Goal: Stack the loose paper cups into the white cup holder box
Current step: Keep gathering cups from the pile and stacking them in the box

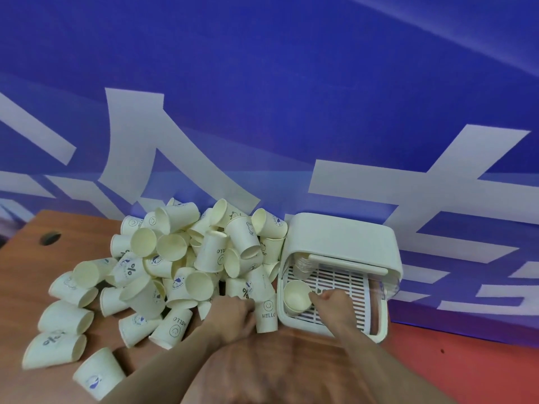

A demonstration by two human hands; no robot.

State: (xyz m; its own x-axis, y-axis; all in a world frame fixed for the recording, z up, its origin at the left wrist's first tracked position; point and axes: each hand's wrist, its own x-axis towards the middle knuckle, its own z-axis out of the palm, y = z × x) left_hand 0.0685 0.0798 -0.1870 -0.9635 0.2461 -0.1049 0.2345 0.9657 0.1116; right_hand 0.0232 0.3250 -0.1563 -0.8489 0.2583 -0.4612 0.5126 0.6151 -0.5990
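One white cup holder box is seen at the right end of the wooden table, just beside a large heap of loose paper cups. The heap cannot be counted exactly: several dozen cream cups are piled over one another, and many are buried or only partly shown. The box is made of white plastic with rounded corners, a raised lid at the back and a slotted white tray as its floor. Two groups of cups are seen inside it: one cream cup standing mouth up at the front left corner, and a dim stack of nested cups under the lid, too shadowed to count. The loose cups are printed in dark blue with a smiley face and "HELLO", a percent sign, or a small cartoon figure; most lie on their sides.

Two bare hands are in view. The left hand is curled round an upside-down "HELLO" cup standing at the box's left wall. The right hand is held over the tray with its fingers bent, touching the rim of the cream cup; whether the rim is pinched cannot be told, as the fingertips are blurred.

A blue banner with large white characters fills the background, and the box's right side is partly cut off by a clear flap.
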